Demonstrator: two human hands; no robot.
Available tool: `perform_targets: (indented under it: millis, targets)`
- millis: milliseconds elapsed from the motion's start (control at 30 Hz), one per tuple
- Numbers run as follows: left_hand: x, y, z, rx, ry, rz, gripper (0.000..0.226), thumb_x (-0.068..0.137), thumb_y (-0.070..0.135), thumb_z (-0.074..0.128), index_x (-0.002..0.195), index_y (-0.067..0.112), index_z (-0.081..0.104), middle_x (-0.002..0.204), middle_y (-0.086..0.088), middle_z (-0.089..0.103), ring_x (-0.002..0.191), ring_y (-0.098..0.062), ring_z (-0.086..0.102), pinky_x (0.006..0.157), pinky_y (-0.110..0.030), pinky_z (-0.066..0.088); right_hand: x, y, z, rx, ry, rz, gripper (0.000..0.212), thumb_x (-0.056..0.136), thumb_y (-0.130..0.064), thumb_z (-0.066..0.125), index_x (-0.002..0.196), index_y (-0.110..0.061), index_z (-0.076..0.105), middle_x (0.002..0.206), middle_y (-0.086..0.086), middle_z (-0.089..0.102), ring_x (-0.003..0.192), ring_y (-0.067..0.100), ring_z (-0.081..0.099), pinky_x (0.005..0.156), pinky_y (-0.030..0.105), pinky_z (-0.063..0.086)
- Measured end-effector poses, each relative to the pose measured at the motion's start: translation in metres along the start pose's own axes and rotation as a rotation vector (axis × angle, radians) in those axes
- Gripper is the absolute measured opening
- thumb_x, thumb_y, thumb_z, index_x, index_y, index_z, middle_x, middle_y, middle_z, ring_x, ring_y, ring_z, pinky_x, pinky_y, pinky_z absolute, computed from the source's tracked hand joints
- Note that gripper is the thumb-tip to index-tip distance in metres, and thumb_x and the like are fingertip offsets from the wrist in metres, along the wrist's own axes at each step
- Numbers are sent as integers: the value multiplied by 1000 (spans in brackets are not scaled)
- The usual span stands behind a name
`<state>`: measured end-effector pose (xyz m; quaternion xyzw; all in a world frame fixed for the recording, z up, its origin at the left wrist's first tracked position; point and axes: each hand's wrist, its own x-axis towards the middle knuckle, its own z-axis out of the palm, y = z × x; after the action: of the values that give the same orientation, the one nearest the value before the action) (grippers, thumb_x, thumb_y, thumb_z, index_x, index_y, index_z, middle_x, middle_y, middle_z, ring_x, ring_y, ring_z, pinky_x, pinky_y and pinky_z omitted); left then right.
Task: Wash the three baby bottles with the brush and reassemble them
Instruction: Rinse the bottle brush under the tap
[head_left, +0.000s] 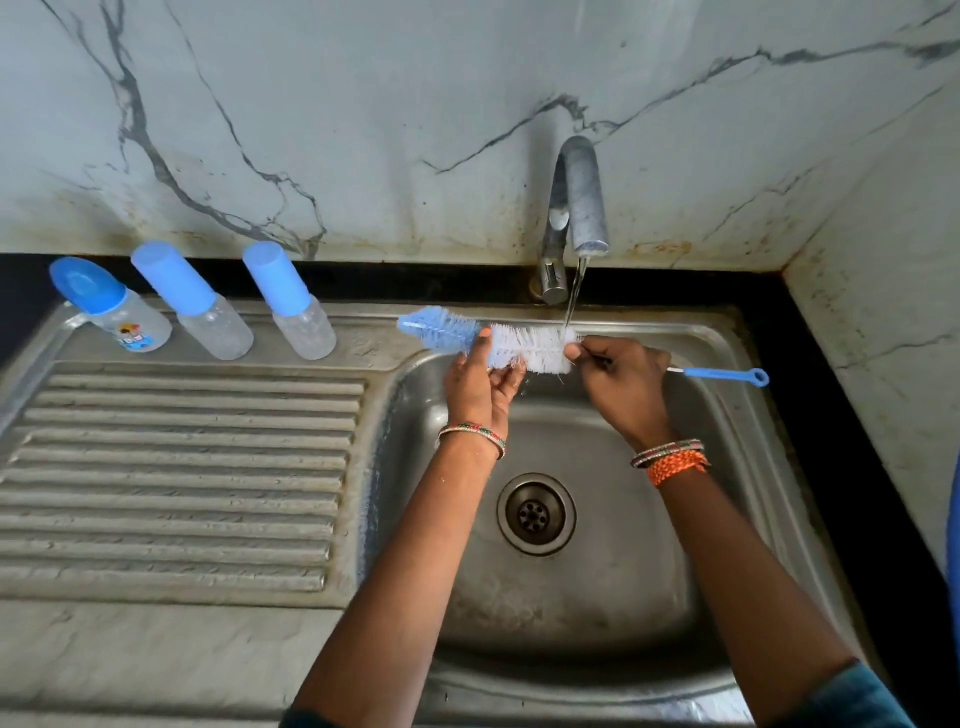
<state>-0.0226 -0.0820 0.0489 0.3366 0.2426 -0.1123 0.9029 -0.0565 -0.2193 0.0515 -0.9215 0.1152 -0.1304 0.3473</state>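
Over the sink basin (613, 587), the right hand (621, 382) pinches the bottle brush (519, 345) by its wire under the tap (584, 208); the left hand (480, 382) fingers (484, 345) wrap its bristles. Better turn it slowly so water reaches all bristles. Three capped bottles (218, 325) stand left of the tap.

A home kitchen: steel sink (727, 332) with ribbed drainboard (182, 467), tap (582, 197), marble-patterned wall (363, 104)

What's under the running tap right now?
The white bristles of the brush, held by both hands over the sink basin. The left hand hides some bristles.
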Motion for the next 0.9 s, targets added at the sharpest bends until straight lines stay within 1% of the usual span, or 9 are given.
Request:
perform_targets:
  millis: [100,200,267,333,433,600,767,833,900]
  targets:
    - [-3,-7,0,65,-99,-96,13,92,24,58,96,12,58,72,-4,65,62,-10,64,61,-22,56,3,-2,1,12,-22,-4,37,93,-33,57,57,-21,53,53,-6,51,72,21,57,80,32,19]
    - [-6,-22,7,99,-215,-155,6,91,10,58,97,10,58,84,-7,66,71,-12,64,65,-24,57,2,4,-7,4,-3,5,38,93,-31,57,56,-26,52,58,-5,58,75,20,58,78,31,19]
    - [-7,-30,12,97,-221,-155,20,87,1,60,105,6,53,86,-8,65,67,-11,66,63,-25,58,1,9,-18,9,28,20,32,92,-31,58,61,-25,57,64,-1,65,77,20,60,79,30,18]
    - [-7,-34,15,95,-207,-145,31,85,-1,63,110,5,45,77,-5,65,59,-8,65,60,-25,58,-1,12,-24,24,34,37,29,93,-30,58,65,-23,62,67,4,68,79,22,61,81,31,19]
    - [-6,-31,10,107,-203,-126,18,87,-2,60,98,9,51,60,3,66,52,-5,63,63,-25,58,0,8,-15,28,9,33,33,93,-31,57,61,-25,58,66,2,66,78,21,59,79,30,17]
    - [-1,-11,-7,99,-131,-76,16,87,-4,58,82,12,57,63,2,68,60,-9,66,60,-24,58,3,-7,6,28,-64,-45,34,95,-33,55,61,-26,57,59,-7,59,75,17,56,78,31,17]
    - [-4,-17,-13,94,-157,-148,15,87,-5,56,77,6,57,60,-2,67,56,-9,65,59,-25,58,-3,3,1,-47,-57,-71,34,94,-36,54,67,-17,62,61,-1,63,74,19,58,79,31,19]
    - [-6,-24,-8,108,-199,-179,14,88,-4,55,80,7,58,61,-1,68,55,-7,65,61,-24,58,-8,15,-11,-37,-37,-45,31,93,-35,57,63,-25,59,62,-2,64,76,19,61,86,36,27]
    - [-8,-27,-3,130,-229,-201,13,90,-1,55,82,10,57,62,0,68,55,-6,65,63,-23,56,-14,28,-25,-9,-32,-7,28,91,-33,61,63,-32,61,62,-5,65,77,20,64,95,49,36]
